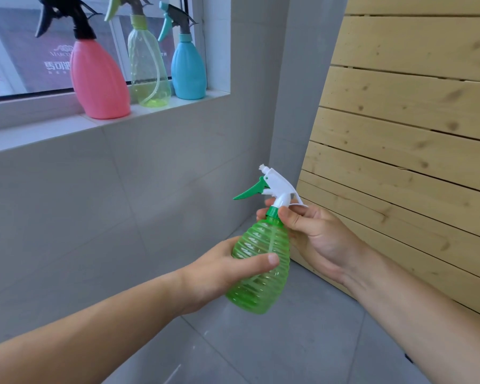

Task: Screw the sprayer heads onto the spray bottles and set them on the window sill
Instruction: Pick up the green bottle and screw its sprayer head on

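Left hand point(222, 273) cupping green bottle point(261, 267) — right hand point(316, 234) pinching collar point(272, 212)

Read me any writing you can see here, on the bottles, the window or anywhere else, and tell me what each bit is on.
"MARCO": faint pale letters seen through the window glass, cut off by the pink bottle.
Below it, large white Chinese characters, roughly "馬可波", partly hidden by the same bottle.
Beneath those, a tiny line, too small to read.
Small pale marks in the glass near the blue bottle: too blurred.
No text on any bottle.

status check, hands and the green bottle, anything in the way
Left hand grips ribbed green translucent bottle; right hand pinches its green collar under white sprayer head. Pink, clear and blue bottles on window sill. Path unobstructed.
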Demonstrator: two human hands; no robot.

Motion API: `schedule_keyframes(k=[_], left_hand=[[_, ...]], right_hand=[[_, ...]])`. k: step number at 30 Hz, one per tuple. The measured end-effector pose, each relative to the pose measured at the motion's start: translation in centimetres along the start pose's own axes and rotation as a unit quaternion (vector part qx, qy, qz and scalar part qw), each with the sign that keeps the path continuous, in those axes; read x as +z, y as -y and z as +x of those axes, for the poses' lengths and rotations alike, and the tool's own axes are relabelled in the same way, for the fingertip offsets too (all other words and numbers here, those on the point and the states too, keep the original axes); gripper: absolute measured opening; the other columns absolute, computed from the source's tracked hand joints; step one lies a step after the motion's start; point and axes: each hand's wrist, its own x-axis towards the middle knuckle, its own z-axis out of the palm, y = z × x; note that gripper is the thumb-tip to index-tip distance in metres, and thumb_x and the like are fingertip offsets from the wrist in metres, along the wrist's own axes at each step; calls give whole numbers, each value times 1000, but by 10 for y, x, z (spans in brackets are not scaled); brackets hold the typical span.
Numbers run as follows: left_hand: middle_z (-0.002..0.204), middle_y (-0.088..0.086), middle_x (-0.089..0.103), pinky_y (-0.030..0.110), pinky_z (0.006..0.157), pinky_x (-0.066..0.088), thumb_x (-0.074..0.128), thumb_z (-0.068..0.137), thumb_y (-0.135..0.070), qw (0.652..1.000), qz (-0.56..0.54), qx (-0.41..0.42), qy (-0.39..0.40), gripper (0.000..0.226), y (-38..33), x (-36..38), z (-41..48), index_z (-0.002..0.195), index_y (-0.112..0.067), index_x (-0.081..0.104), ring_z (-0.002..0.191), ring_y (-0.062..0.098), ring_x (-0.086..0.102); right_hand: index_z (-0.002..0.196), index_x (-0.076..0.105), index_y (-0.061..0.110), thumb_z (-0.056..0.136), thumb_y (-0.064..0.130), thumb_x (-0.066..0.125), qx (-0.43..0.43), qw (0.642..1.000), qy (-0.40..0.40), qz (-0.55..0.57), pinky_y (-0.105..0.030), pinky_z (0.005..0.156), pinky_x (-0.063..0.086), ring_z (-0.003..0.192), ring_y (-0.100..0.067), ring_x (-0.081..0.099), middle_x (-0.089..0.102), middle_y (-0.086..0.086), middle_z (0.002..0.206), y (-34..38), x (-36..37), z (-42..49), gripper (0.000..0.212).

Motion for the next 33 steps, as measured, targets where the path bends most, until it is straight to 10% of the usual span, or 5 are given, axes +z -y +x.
schedule_keyframes(k=[18, 33], left_hand=[[120, 8, 75, 35, 97, 55, 61, 90, -44, 999, -43, -18, 11, 49, 3, -11, -2, 131, -17, 65, 109, 19, 71], [140, 23, 63, 48, 102, 50, 51, 91, -27, 979, -134, 126, -92, 54, -45, -77, -37, 141, -6, 57, 122, 37, 64]], right_hand=[[93, 73, 8, 81, 23, 67, -2, 999, -33, -29, -47, 101, 49, 102, -30, 67, 72, -15, 120, -6, 4, 1, 21], [133, 54, 31, 93, 29, 62, -148, 959, -5, -242, -39, 97, 52, 111, -16, 68, 72, 1, 117, 1, 80, 12, 41]])
